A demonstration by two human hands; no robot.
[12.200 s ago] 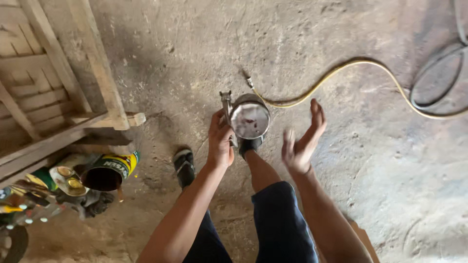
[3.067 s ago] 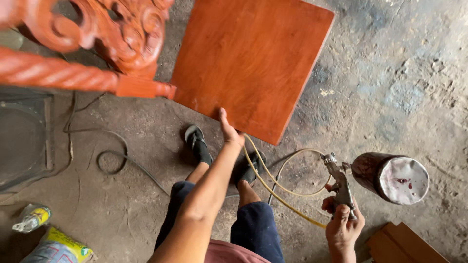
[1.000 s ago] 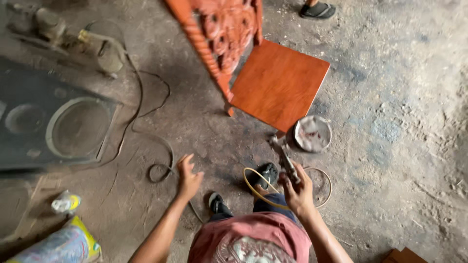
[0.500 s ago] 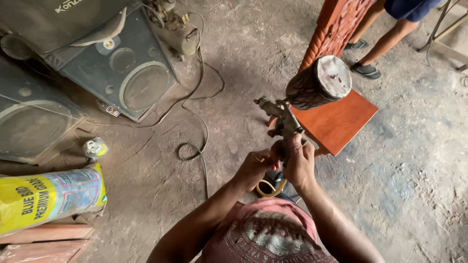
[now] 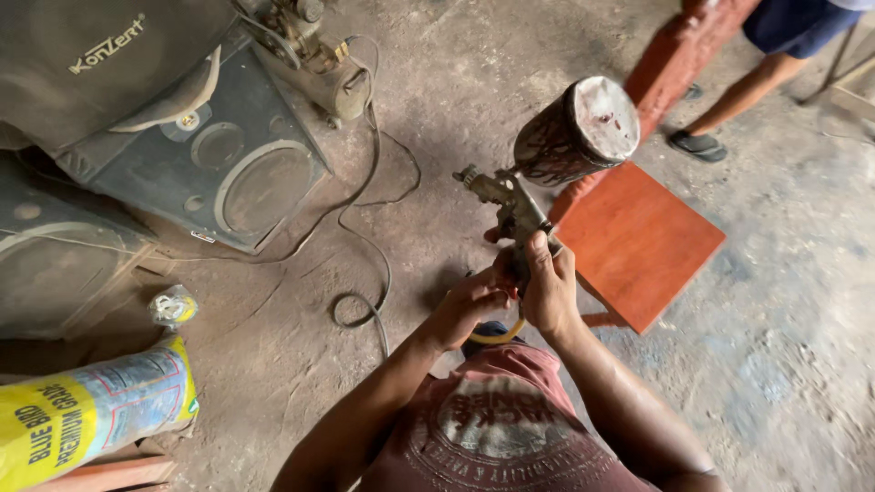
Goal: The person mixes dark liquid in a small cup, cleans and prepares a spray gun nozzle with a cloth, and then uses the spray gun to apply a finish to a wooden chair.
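A metal spray gun (image 5: 510, 205) with a dark, paint-stained cup (image 5: 574, 132) on top is held up in front of me. My right hand (image 5: 547, 287) is wrapped round its handle. Fingers of my left hand (image 5: 474, 301) touch the base of the handle, where a yellow hose (image 5: 497, 335) joins it. Just behind the gun stands a red-brown wooden chair with a square seat (image 5: 638, 241) and a carved back (image 5: 670, 68).
Two dusty black loudspeakers (image 5: 210, 164) lie at the left with a small compressor (image 5: 319, 64) and black cables (image 5: 365, 273) trailing across the concrete floor. A yellow sack (image 5: 87, 415) lies at lower left. Another person's leg and sandal (image 5: 720, 118) stand at upper right.
The view has swung from the chair to the speakers. My left hand has come from hanging free to the gun's handle, and the gun is raised higher.
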